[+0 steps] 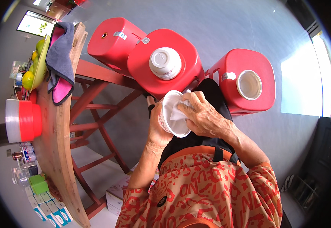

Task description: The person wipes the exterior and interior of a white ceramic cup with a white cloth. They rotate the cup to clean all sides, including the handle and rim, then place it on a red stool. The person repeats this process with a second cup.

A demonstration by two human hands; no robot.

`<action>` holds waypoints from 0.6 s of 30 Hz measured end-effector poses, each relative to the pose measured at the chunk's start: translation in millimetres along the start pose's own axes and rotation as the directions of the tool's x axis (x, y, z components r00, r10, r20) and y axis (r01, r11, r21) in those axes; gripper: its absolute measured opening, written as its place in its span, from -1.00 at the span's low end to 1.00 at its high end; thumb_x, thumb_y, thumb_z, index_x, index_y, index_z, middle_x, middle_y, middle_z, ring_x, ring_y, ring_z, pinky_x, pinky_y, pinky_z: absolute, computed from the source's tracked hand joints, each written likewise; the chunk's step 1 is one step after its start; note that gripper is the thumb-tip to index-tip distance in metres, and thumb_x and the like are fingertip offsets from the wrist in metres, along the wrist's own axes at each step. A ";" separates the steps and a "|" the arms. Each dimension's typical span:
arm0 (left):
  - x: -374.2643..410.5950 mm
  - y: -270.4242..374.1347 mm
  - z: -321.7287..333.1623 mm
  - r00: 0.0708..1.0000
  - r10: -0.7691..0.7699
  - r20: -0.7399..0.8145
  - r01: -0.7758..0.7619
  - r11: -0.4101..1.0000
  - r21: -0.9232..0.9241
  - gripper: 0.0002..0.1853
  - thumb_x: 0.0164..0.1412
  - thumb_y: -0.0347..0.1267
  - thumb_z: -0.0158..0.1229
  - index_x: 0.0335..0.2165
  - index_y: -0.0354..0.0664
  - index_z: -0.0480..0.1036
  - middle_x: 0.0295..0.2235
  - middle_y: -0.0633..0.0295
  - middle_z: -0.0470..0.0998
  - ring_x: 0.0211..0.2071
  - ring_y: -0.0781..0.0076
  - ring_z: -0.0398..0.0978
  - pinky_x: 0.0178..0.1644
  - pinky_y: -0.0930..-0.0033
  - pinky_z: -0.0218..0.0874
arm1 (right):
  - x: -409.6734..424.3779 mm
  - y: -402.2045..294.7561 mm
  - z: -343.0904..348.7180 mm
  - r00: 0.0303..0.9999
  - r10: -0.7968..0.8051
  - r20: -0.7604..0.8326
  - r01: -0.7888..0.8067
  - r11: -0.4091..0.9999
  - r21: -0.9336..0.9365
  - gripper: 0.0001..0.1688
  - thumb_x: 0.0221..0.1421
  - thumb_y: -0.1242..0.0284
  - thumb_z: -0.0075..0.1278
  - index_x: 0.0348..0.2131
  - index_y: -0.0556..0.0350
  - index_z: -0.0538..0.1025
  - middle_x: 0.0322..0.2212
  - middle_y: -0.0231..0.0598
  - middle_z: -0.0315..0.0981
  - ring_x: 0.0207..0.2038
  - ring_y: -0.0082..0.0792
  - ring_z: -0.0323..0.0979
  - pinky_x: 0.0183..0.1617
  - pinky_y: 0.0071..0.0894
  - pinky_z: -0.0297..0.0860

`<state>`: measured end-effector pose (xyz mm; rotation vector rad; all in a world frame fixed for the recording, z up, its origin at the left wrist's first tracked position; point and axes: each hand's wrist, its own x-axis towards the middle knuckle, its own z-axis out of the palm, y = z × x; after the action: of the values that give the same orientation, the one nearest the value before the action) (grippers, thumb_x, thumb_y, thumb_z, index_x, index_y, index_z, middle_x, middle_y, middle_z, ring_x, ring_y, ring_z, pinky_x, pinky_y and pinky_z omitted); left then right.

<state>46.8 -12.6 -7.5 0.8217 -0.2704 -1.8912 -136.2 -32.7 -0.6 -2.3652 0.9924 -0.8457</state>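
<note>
My left hand (157, 128) grips a white bowl (169, 106) with a floral band around its outside, its mouth tilted towards my right. Inside the bowl, my right hand (205, 115) presses a crumpled white cloth or tissue (178, 113) against the wall. Just beyond my hands, an upturned stack of white bowls (165, 62) rests on a red plastic stool (138, 61). Over to the right, another white bowl (249, 85) stands mouth up on a second red stool (228, 98).
A third red stool (111, 42) is at the back left. A wooden table (64, 136) on red legs runs along my left, bearing a grey-and-pink cloth (60, 59), a fruit dish (41, 67), nested red containers (26, 121) and several small boxes (47, 206). A carton (115, 196) sits below.
</note>
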 end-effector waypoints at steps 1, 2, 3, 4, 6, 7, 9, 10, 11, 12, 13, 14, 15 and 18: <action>-0.3 -0.5 2.6 1.000 0.004 -0.017 -0.003 1.000 0.022 -0.40 0.27 0.02 -0.22 0.02 -0.24 0.28 -0.10 0.10 0.44 -0.05 0.22 0.42 -0.01 0.14 0.29 | -5.6 -0.7 0.4 1.000 0.004 0.019 -0.004 1.000 -0.004 -0.55 -0.27 0.59 0.06 -0.23 0.21 0.50 -0.15 0.04 0.26 -0.16 -0.06 0.28 -0.06 -0.22 0.34; -0.4 -1.5 4.0 0.999 0.008 -0.034 -0.007 0.999 0.044 -0.40 0.27 0.02 -0.20 0.01 -0.25 0.29 -0.10 0.11 0.44 -0.04 0.23 0.41 0.05 0.16 0.24 | -9.5 -1.9 0.8 0.999 0.007 0.037 -0.007 1.000 -0.007 -0.58 -0.26 0.60 0.04 -0.25 0.23 0.51 -0.16 0.05 0.26 -0.17 -0.06 0.28 -0.07 -0.22 0.34; -0.3 -2.9 2.0 0.999 0.007 -0.041 -0.005 0.998 0.057 -0.40 0.26 0.02 -0.20 0.01 -0.25 0.29 -0.10 0.11 0.44 -0.05 0.23 0.41 0.03 0.15 0.26 | -10.1 -4.7 -0.5 0.993 0.011 0.121 -0.012 1.000 0.011 -0.62 -0.25 0.60 0.03 -0.28 0.23 0.52 -0.18 0.04 0.27 -0.18 -0.06 0.28 -0.08 -0.22 0.34; 0.0 -5.2 -2.3 0.999 0.007 -0.049 -0.004 0.998 0.070 -0.40 0.26 0.03 -0.20 0.01 -0.25 0.29 -0.10 0.11 0.44 -0.06 0.23 0.42 0.01 0.15 0.27 | -9.7 -8.5 -3.6 0.979 0.013 0.204 -0.019 0.999 0.029 -0.65 -0.24 0.60 0.02 -0.31 0.23 0.52 -0.20 0.03 0.28 -0.19 -0.06 0.29 -0.09 -0.22 0.35; -1.6 -7.8 -7.9 0.997 -0.001 -0.076 0.007 0.997 0.076 -0.38 0.25 0.04 -0.23 0.00 -0.25 0.28 -0.10 0.11 0.43 -0.08 0.23 0.42 -0.01 0.16 0.29 | -10.5 -12.3 -3.6 0.941 -0.037 0.335 -0.009 0.991 0.133 -0.63 -0.23 0.65 0.07 -0.28 0.13 0.51 -0.21 -0.09 0.32 -0.11 0.03 0.28 -0.05 -0.16 0.34; -2.3 -7.2 -7.6 0.998 -0.008 -0.069 0.013 0.996 0.084 -0.38 0.25 0.05 -0.24 0.00 -0.25 0.28 -0.09 0.10 0.42 -0.08 0.23 0.42 -0.01 0.16 0.29 | -8.9 -14.0 -4.4 0.941 -0.093 0.325 0.011 0.969 0.246 -0.59 -0.20 0.65 0.08 -0.23 0.08 0.52 -0.20 -0.08 0.32 -0.10 0.01 0.29 -0.06 -0.16 0.34; -4.5 -3.0 -2.4 0.998 -0.019 -0.053 0.024 0.995 0.098 -0.36 0.25 0.06 -0.27 0.01 -0.24 0.28 -0.08 0.10 0.41 -0.08 0.23 0.42 -0.02 0.17 0.30 | -4.2 -15.3 -6.1 0.968 -0.128 0.214 0.007 0.872 0.490 -0.64 -0.18 0.63 0.07 -0.26 0.12 0.54 -0.23 -0.03 0.29 -0.18 0.03 0.31 -0.08 -0.17 0.37; -4.4 1.6 2.4 0.995 -0.030 0.094 0.032 0.999 -0.013 -0.38 0.26 0.04 -0.31 0.00 -0.24 0.29 -0.10 0.09 0.43 -0.09 0.24 0.43 -0.03 0.19 0.30 | -2.8 -17.9 -6.0 0.991 -0.063 0.117 0.002 0.889 0.457 -0.61 -0.18 0.63 0.07 -0.22 0.11 0.52 -0.22 -0.03 0.29 -0.19 0.02 0.31 -0.08 -0.17 0.37; -6.2 4.5 10.1 0.994 -0.013 0.107 0.015 1.000 -0.012 -0.43 0.29 -0.01 -0.30 -0.02 -0.25 0.31 -0.12 0.13 0.44 -0.11 0.29 0.44 -0.02 0.23 0.30 | -1.8 -21.4 -5.3 1.000 0.001 0.016 -0.007 0.905 0.424 -0.57 -0.17 0.63 0.08 -0.19 0.10 0.51 -0.22 -0.03 0.29 -0.20 0.02 0.31 -0.08 -0.18 0.37; -10.5 8.2 24.1 0.993 0.005 0.117 -0.003 1.000 -0.012 -0.48 0.31 -0.06 -0.29 -0.04 -0.26 0.32 -0.14 0.17 0.45 -0.13 0.34 0.44 -0.01 0.26 0.30 | 0.1 -25.3 -4.6 0.994 0.059 -0.087 -0.020 0.918 0.395 -0.53 -0.17 0.63 0.08 -0.15 0.10 0.49 -0.21 -0.04 0.28 -0.21 0.01 0.31 -0.08 -0.18 0.38; -12.3 9.7 31.6 0.992 0.022 0.128 -0.021 1.000 -0.011 -0.53 0.34 -0.11 -0.28 -0.07 -0.26 0.33 -0.17 0.20 0.46 -0.16 0.40 0.45 0.00 0.30 0.30 | 6.5 -27.1 -4.7 0.988 0.094 -0.121 -0.070 0.979 0.191 -0.47 -0.19 0.60 0.08 -0.10 0.10 0.44 -0.21 -0.05 0.28 -0.20 -0.02 0.31 -0.07 -0.22 0.38; -6.1 4.3 17.0 0.985 0.128 0.115 -0.158 0.939 0.304 -0.61 0.34 -0.23 -0.25 -0.06 -0.26 0.34 -0.15 0.22 0.45 -0.13 0.44 0.44 -0.01 0.35 0.29 | 10.2 -26.5 -1.0 0.988 0.064 -0.139 -0.059 0.997 0.042 -0.45 -0.21 0.58 0.08 -0.10 0.16 0.42 -0.21 -0.04 0.27 -0.19 -0.05 0.31 -0.08 -0.24 0.38; -6.2 0.8 15.8 0.980 0.175 0.100 -0.201 0.892 0.405 -0.66 0.32 -0.32 -0.21 -0.04 -0.24 0.33 -0.15 0.25 0.45 -0.11 0.47 0.42 0.00 0.39 0.27 | 12.6 -26.0 2.8 0.988 0.034 -0.153 -0.051 0.992 -0.111 -0.43 -0.24 0.56 0.08 -0.11 0.23 0.41 -0.21 -0.04 0.27 -0.18 -0.07 0.31 -0.08 -0.26 0.39; -7.8 -0.9 18.7 0.990 0.126 0.065 -0.138 0.963 0.232 -0.61 0.30 -0.23 -0.23 -0.05 -0.22 0.33 -0.16 0.22 0.45 -0.11 0.42 0.42 -0.01 0.36 0.27 | 13.0 -32.9 4.8 0.999 -0.042 -0.020 0.035 0.962 -0.270 -0.42 -0.26 0.55 0.08 -0.14 0.42 0.37 -0.22 0.06 0.26 -0.14 -0.06 0.32 -0.10 -0.29 0.41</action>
<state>36.1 -8.5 9.3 0.8919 -0.5762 -1.7766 -110.0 -20.4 20.2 -2.6151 1.1388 -0.8006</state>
